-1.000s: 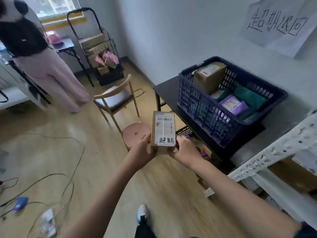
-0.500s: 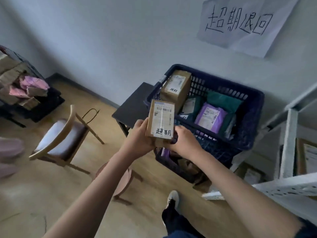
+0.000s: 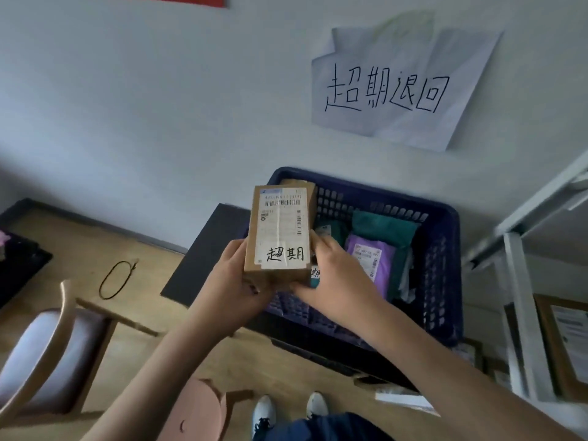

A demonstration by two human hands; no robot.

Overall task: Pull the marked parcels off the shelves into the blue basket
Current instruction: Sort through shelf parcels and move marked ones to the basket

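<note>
Against the pale wall [image 3: 143, 106], a paper sign [image 3: 394, 87] with four handwritten black characters hangs above the work area. Below it, a wooden floor [image 3: 95, 249] spreads to the left, carrying a chair [image 3: 54, 351] with a grey seat at lower left and a loop of black cord [image 3: 116, 279]. A dark counter [image 3: 210, 253] stands against the wall and bears the blue basket [image 3: 445, 268], whose latticed walls enclose several parcels: a green bag [image 3: 381, 224] toward the back, a purple bag [image 3: 372, 259] with a white label just in front of it, and a brown box partly hidden at the rear left corner. A white metal shelf frame [image 3: 521, 297] rises at the right edge, with a labelled carton [image 3: 569, 342] behind its upright.

Over the near left part of the basket, the marked parcel [image 3: 280, 230], a brown cardboard box, is held above the rim. Its long axis runs away from the viewer, near end low and far end raised toward the wall; the labelled face looks up at the camera, barcode at the far end, two handwritten characters at the near end. The left hand [image 3: 235, 281] grips the near left corner, thumb along the side. The right hand [image 3: 334, 281] grips the near right corner, thumb under the near end, fingers curled on the right side. Two white shoes [image 3: 264, 412] show at the bottom.
</note>
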